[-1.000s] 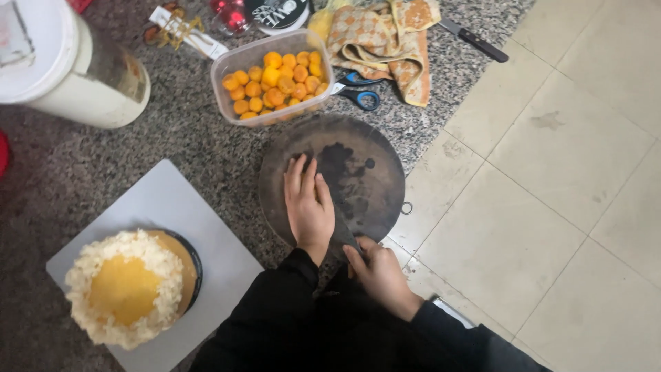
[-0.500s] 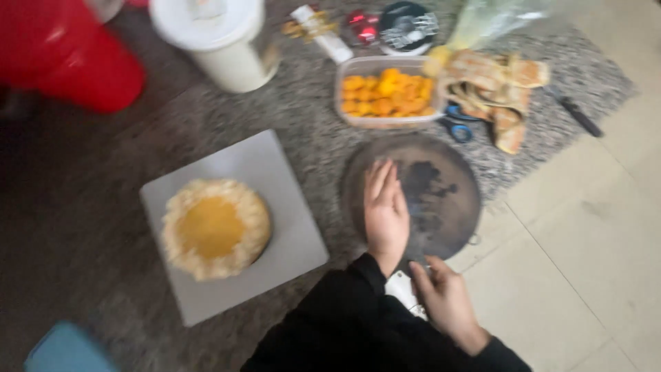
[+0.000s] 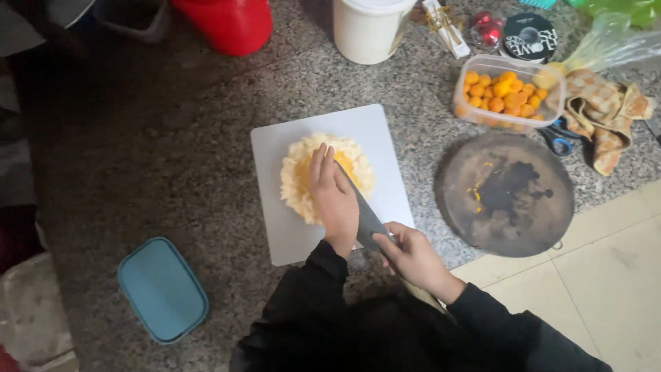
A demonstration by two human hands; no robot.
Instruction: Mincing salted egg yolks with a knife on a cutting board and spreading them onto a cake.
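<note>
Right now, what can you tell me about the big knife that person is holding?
The knife has a broad, flat, grey metal blade like a cleaver. It slants from the right hand, which grips the hidden handle, up toward the round yellow and cream food on the white board. The left hand lies flat over the blade's far part and the food, so the tip and the cutting edge cannot be seen.
</note>
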